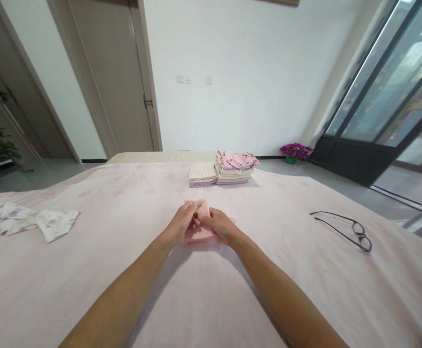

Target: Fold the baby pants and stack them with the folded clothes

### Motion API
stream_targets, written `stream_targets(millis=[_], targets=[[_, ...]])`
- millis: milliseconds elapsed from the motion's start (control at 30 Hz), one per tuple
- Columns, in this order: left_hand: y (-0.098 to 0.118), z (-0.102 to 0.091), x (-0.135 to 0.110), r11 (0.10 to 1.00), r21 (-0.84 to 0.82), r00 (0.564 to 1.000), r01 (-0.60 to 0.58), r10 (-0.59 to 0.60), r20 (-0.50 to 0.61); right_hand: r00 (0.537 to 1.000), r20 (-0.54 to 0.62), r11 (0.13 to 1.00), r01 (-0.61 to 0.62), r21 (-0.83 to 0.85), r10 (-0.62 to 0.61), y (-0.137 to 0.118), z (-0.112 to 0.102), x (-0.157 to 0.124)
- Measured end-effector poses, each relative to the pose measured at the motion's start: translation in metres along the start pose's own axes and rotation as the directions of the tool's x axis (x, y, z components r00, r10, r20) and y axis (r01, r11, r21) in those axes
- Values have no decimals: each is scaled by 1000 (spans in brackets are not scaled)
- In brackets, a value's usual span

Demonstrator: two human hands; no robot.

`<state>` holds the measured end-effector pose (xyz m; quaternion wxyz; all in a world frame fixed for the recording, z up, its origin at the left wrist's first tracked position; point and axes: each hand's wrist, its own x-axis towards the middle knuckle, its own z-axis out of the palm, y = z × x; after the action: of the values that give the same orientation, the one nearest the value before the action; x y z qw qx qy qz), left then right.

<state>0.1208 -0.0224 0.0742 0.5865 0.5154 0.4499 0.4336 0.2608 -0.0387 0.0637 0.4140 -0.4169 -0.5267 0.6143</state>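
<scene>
A pink piece of cloth (200, 238), partly folded, lies on the pale pink sheet in front of me. My left hand (182, 220) grips its left side with the fingers curled in. From the other side my right hand (221, 224) pinches the same cloth, and the two hands nearly meet over its middle. Part of the cloth is hidden under the fingers. Just beyond stand two neat stacks: striped cream cloth (202, 173) on the left and a taller pile topped by a pink printed garment (238, 160) on the right.
A pale pink patterned sheet (123, 285) covers the wide surface. At the far left lies a crumpled white printed garment (9, 220). Black-framed glasses (359, 234) rest on the right. Purple flowers (296, 151) stand on the floor near the glass door.
</scene>
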Motion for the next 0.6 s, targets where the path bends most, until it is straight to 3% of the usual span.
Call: stream_targets(millis=[67, 133, 233, 367, 467, 600], targets=[[-6, -5, 3, 991, 96, 991, -97, 106, -87, 997, -67, 996, -31, -79, 26, 2, -9, 3], [-13, -10, 5, 958, 220, 955, -181, 225, -193, 992, -122, 990, -57, -129, 41, 2, -18, 5], [-26, -13, 4, 895, 377, 910, -239, 342, -235, 990, -134, 987, -59, -152, 39, -3, -28, 5], [-42, -7, 1, 740, 591, 898, -320, 436, -60, 987, -140, 964, -106, -245, 73, -14, -38, -1], [-55, 1, 3, 590, 715, 891, -376, 442, 104, 984, -158, 936, -128, -329, 79, -21, -44, -6], [-71, 8, 9, 405, 814, 873, -416, 428, 233, 984, -143, 915, -156, -372, 109, -26, -54, -9]])
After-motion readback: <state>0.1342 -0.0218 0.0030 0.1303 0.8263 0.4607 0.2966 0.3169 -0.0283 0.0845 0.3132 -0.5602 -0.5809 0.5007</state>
